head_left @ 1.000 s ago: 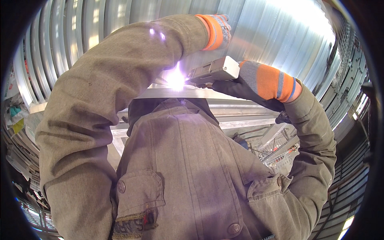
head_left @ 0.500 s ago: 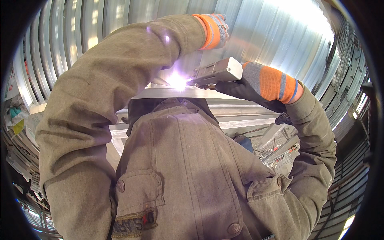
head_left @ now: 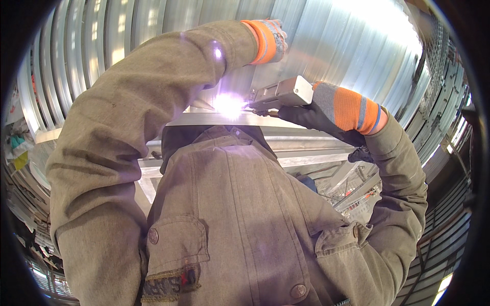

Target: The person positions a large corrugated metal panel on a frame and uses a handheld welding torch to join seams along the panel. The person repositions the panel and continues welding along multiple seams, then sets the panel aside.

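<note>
My right hand, in a dark glove with an orange and grey cuff, is closed around a welding torch with a silver boxy body. The torch points left. At its tip burns a bright white-violet arc, right above a flat metal bar in front of my chest; glare hides the spot being heated. Farther off, my left hand, in a grey glove with an orange cuff, rests on or just over ribbed metal profiles. Its fingers are mostly hidden beyond the wrist.
More metal profiles run side by side at the far left. Below the bar, a metal frame crosses in front of me. Long racked profiles stand at the right edge. Loose coloured scraps lie at the left edge.
The torch and my right hand have shifted slightly right and nearer. My left hand has moved a little left. The arc's glare looks somewhat wider.
</note>
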`<state>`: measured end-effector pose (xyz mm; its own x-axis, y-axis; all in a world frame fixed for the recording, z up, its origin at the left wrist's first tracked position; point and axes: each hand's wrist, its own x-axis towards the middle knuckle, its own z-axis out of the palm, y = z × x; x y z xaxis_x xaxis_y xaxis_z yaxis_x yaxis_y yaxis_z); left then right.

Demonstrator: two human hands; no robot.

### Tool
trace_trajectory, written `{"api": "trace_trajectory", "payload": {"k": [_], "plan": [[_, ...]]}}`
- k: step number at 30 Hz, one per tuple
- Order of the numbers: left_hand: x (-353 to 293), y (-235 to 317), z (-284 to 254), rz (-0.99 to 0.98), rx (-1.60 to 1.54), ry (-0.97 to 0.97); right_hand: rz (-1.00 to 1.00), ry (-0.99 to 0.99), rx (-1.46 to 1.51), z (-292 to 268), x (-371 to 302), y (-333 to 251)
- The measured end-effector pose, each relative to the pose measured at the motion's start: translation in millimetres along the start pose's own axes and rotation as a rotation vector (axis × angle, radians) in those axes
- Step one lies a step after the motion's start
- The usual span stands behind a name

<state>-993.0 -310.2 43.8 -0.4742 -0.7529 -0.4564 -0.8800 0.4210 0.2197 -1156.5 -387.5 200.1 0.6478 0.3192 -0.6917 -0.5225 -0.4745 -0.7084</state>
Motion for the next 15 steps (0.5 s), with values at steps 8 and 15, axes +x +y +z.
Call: {"api": "trace_trajectory", "payload": {"k": [8,15], "plan": [[-7.6,-2.0,-0.4,0.036,-0.006,-0.014,0.451,-0.195,-0.108,-14.3,-6.2,-22.8],[-71.6,-2.1,26.1,-0.052,-0.091,0.433,0.295,-0.018,0.054,-7.0,-20.6,-42.6]]}}
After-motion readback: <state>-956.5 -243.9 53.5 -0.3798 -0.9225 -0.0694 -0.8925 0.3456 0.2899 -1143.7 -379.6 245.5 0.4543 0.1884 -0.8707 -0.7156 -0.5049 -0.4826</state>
